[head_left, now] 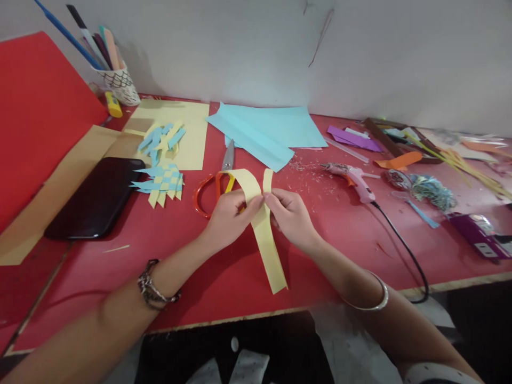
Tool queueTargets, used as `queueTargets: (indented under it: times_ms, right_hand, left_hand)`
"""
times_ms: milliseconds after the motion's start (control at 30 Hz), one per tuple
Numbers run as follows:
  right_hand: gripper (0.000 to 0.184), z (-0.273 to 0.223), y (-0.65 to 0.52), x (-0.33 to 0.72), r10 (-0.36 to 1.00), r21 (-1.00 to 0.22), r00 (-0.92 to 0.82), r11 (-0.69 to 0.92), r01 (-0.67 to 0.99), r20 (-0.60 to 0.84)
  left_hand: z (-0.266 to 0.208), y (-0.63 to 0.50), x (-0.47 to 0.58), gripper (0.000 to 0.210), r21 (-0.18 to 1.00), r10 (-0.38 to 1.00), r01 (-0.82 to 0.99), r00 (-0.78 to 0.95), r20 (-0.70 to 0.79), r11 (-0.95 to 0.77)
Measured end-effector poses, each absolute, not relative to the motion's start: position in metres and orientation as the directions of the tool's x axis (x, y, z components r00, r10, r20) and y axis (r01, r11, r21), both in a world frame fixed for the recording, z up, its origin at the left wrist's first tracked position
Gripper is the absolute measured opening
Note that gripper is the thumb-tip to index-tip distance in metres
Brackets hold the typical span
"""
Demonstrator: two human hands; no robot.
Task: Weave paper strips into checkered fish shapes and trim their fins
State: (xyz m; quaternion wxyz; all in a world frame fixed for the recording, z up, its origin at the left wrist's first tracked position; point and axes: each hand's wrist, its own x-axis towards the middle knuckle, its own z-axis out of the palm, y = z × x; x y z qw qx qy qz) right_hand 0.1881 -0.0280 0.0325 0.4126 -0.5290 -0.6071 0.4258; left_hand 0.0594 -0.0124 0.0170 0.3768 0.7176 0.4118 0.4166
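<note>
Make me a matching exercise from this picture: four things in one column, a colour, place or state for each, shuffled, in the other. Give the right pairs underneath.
Column one
1. Curling yellow paper
2. Glue gun
3. Woven paper piece
4. Cup

Column two
A. Blue-and-yellow checks
B. White with dark lines
C. Held by the left hand and the right hand
D. Mostly pink, lying on the red table

Right pairs: 1-C, 2-D, 3-A, 4-B
</note>
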Motion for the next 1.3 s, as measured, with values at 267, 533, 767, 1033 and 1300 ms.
queueTargets:
  times_ms: [267, 533, 767, 1033, 1300]
  right_hand:
    - [0.033, 0.0337, -0.0271, 0.1881, 1.000, -0.966, 0.019, 0.011, 0.258, 0.017]
    - [0.033, 0.0315, -0.0272, 0.1872, 1.000, -0.978, -0.008, 0.025, 0.209, 0.023]
    - [0.030, 0.0319, -0.0286, 0.1866, 0.994, -0.945, -0.099, 0.077, 0.318, 0.048]
    - [0.032, 0.0333, -0.0276, 0.1877, 1.000, -0.954, -0.008, 0.019, 0.298, 0.018]
    - [0.033, 0.0335, -0.0281, 0.1870, 1.000, -0.984, -0.026, 0.020, 0.174, 0.016]
  left_hand:
    - [0.0199, -0.0128, 0.0575, 0.028, 0.939, 0.937, 0.182, 0.249, 0.244, -0.293]
    - [0.0185, -0.0117, 0.0601, 0.027, 0.877, 0.888, 0.292, 0.380, 0.260, -0.382]
    - [0.0180, -0.0105, 0.0577, 0.031, 0.823, 0.887, 0.355, 0.309, 0.344, -0.443]
    - [0.0200, -0.0122, 0.0558, 0.029, 0.936, 0.952, 0.224, 0.201, 0.230, -0.273]
    - [0.0196, -0.0121, 0.0586, 0.031, 0.895, 0.887, 0.287, 0.415, 0.205, -0.341]
